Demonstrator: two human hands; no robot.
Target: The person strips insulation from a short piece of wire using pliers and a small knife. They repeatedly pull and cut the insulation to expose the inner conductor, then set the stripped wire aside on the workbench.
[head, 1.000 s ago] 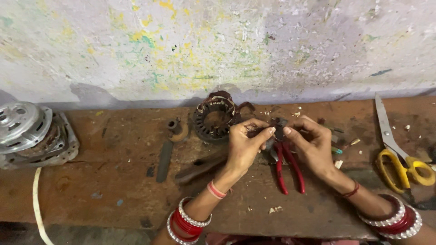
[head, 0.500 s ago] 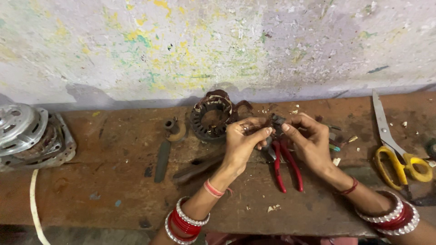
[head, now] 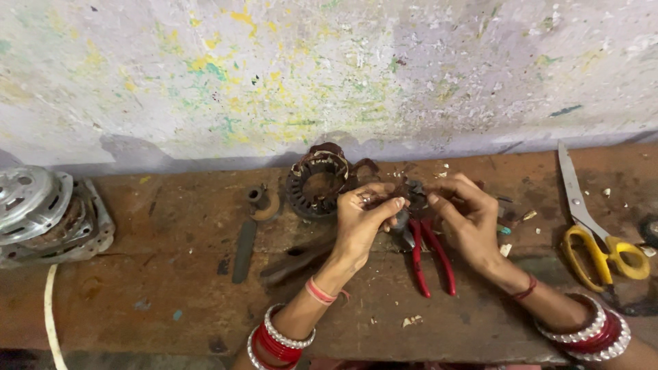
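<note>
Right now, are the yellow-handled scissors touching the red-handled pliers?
Apart. The head view shows the scissors lying at the right end of the bench, with bare wood and the right hand between them and the pliers.

A worn, reddish-brown wooden surface [head: 171, 226] runs the full width of the view, scuffed and stained, with pale chips scattered toward its right edge. Behind its far edge rises a rough plastered wall [head: 329, 68], whitish-grey with flecks of yellow and green paint. Light looks soft and even, possibly daylight.
</note>
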